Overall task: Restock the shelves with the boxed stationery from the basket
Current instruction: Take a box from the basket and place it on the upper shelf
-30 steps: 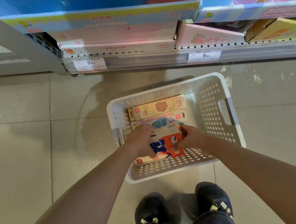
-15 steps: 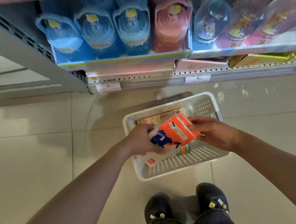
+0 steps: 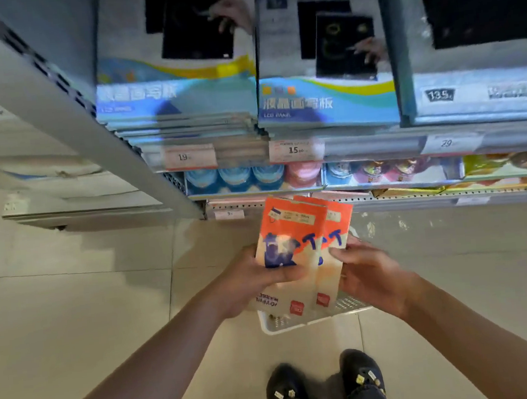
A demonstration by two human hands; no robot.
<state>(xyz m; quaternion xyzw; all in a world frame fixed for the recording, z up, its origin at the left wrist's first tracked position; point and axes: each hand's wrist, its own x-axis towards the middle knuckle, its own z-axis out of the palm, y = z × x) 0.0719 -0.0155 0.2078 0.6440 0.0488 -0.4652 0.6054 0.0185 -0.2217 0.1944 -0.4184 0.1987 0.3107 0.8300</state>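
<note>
Two orange-and-cream stationery boxes (image 3: 305, 250) with blue print are held side by side, upright, above the white basket (image 3: 300, 323). My left hand (image 3: 257, 280) grips the left box, its thumb across the front. My right hand (image 3: 369, 272) holds the right box at its right edge with curled fingers. The boxes and my hands hide most of the basket; only its near rim shows on the floor.
Ahead stands a shelf unit: LCD writing-board boxes (image 3: 323, 65) on the upper shelf with price tags (image 3: 296, 149), blue and pink bottles (image 3: 253, 177) lower down. A grey upright (image 3: 64, 115) runs at the left. My shoes (image 3: 325, 386) stand on the tiled floor.
Both hands have lifted the orange boxes out of the basket and turned them upright. The view has tilted up, bringing the higher shelf of writing boards into sight.
</note>
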